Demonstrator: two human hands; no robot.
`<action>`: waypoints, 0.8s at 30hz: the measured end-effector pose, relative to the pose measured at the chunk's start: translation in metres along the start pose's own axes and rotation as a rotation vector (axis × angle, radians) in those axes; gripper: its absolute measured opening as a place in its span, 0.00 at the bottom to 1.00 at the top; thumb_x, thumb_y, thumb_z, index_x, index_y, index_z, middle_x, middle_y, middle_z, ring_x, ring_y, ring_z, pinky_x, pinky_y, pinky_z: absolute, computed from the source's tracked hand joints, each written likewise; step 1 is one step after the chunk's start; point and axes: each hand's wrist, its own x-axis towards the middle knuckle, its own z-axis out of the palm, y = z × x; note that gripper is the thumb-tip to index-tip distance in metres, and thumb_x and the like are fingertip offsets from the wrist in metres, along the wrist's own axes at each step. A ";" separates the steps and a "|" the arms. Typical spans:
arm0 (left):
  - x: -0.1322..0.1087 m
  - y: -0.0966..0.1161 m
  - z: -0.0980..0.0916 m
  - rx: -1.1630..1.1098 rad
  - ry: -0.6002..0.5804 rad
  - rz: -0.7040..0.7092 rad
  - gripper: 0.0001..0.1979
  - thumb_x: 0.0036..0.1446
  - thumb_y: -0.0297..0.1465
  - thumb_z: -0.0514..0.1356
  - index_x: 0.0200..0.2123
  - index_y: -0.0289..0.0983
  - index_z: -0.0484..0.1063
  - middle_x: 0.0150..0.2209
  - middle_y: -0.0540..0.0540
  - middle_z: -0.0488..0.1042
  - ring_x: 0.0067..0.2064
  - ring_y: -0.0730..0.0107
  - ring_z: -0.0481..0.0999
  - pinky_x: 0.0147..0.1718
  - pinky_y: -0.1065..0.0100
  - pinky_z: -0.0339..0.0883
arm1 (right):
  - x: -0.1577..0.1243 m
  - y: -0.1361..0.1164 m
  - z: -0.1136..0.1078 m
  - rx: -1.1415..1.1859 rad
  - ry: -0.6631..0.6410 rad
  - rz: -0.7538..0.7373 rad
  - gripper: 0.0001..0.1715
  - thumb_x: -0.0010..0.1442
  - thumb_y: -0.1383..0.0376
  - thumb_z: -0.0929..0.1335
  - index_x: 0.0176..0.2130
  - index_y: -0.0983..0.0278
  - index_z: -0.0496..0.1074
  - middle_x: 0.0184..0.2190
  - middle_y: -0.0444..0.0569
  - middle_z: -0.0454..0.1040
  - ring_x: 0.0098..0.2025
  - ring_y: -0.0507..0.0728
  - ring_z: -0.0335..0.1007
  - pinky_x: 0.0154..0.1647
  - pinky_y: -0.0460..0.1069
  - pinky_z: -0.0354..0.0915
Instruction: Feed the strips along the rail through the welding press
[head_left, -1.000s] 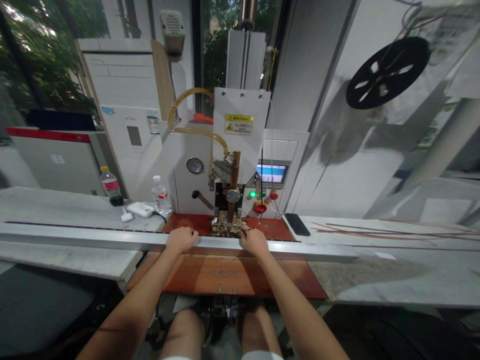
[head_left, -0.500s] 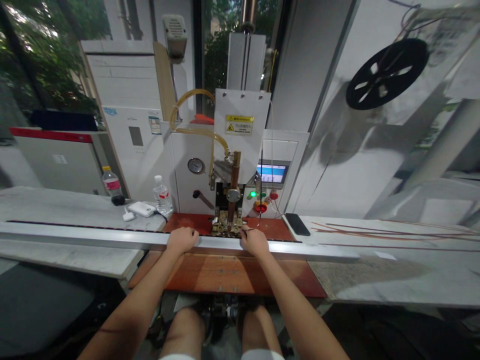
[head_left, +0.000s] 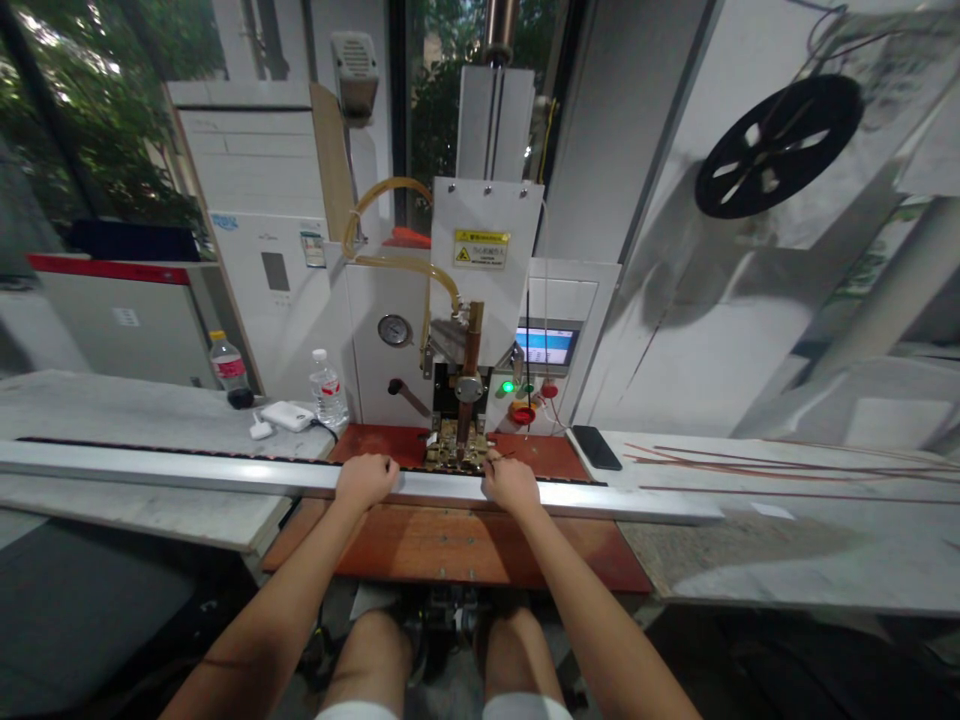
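Note:
A long aluminium rail (head_left: pixel 165 470) lies across the bench in front of a white welding machine (head_left: pixel 484 260). My left hand (head_left: pixel 365 480) rests on the rail with its fingers curled over the top edge. My right hand (head_left: pixel 510 482) sits on the rail to the right, fingers pinched on a thin dark strip near the brass fixture (head_left: pixel 456 456). A copper electrode (head_left: pixel 469 370) stands just above that fixture, between my two hands.
Two water bottles (head_left: pixel 324 388) and a white power bank (head_left: pixel 285 416) sit at the left. A black phone (head_left: pixel 596 448) and thin copper strips (head_left: pixel 750 462) lie at the right. A black reel (head_left: pixel 776 146) hangs on the upper right. The machine's screen (head_left: pixel 544 346) is lit, a green lamp (head_left: pixel 508 387) on.
Neither hand has moved on the rail. The camera view has shifted slightly to the left.

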 end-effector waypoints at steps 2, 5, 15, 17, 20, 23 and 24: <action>-0.001 0.000 0.000 0.003 0.002 -0.001 0.26 0.58 0.40 0.41 0.33 0.37 0.78 0.36 0.38 0.78 0.40 0.58 0.76 0.39 0.64 0.65 | 0.000 0.000 0.000 0.000 -0.007 0.005 0.21 0.66 0.58 0.52 0.46 0.61 0.66 0.39 0.55 0.76 0.41 0.58 0.72 0.40 0.50 0.60; -0.001 0.000 0.000 0.005 0.000 -0.004 0.26 0.58 0.40 0.41 0.34 0.37 0.78 0.35 0.38 0.78 0.39 0.58 0.76 0.39 0.64 0.65 | -0.001 0.000 0.001 -0.001 -0.004 0.006 0.21 0.65 0.58 0.52 0.46 0.61 0.67 0.39 0.54 0.76 0.41 0.58 0.72 0.40 0.50 0.60; -0.002 0.002 0.001 -0.001 0.001 -0.002 0.26 0.59 0.40 0.41 0.34 0.37 0.78 0.36 0.38 0.78 0.41 0.59 0.76 0.41 0.64 0.64 | -0.002 0.001 0.004 -0.011 0.021 0.006 0.23 0.66 0.58 0.51 0.48 0.63 0.66 0.36 0.56 0.76 0.40 0.60 0.73 0.40 0.50 0.61; -0.002 0.002 0.001 -0.002 -0.003 -0.004 0.26 0.59 0.40 0.41 0.34 0.37 0.78 0.37 0.39 0.78 0.41 0.59 0.76 0.42 0.64 0.63 | -0.003 0.002 0.004 -0.014 0.024 0.008 0.23 0.66 0.58 0.52 0.48 0.63 0.66 0.36 0.56 0.76 0.40 0.60 0.73 0.40 0.50 0.61; -0.002 0.002 0.002 -0.003 0.004 0.000 0.26 0.59 0.40 0.41 0.34 0.37 0.78 0.37 0.38 0.78 0.41 0.59 0.76 0.42 0.64 0.63 | -0.003 0.003 0.005 -0.018 0.027 0.002 0.22 0.66 0.58 0.51 0.47 0.63 0.66 0.36 0.56 0.76 0.40 0.60 0.73 0.39 0.50 0.60; -0.002 0.003 0.002 -0.005 0.007 0.004 0.26 0.59 0.40 0.41 0.34 0.37 0.78 0.37 0.37 0.78 0.41 0.59 0.76 0.43 0.64 0.63 | -0.003 0.005 0.006 -0.019 0.035 -0.004 0.21 0.66 0.58 0.51 0.46 0.63 0.66 0.36 0.55 0.76 0.39 0.60 0.73 0.39 0.50 0.60; -0.002 0.004 0.002 -0.007 0.006 0.004 0.26 0.59 0.40 0.41 0.34 0.37 0.78 0.37 0.37 0.78 0.41 0.59 0.76 0.43 0.63 0.63 | -0.003 0.006 0.006 -0.020 0.039 -0.004 0.21 0.66 0.58 0.52 0.46 0.63 0.66 0.35 0.55 0.76 0.39 0.60 0.73 0.39 0.50 0.60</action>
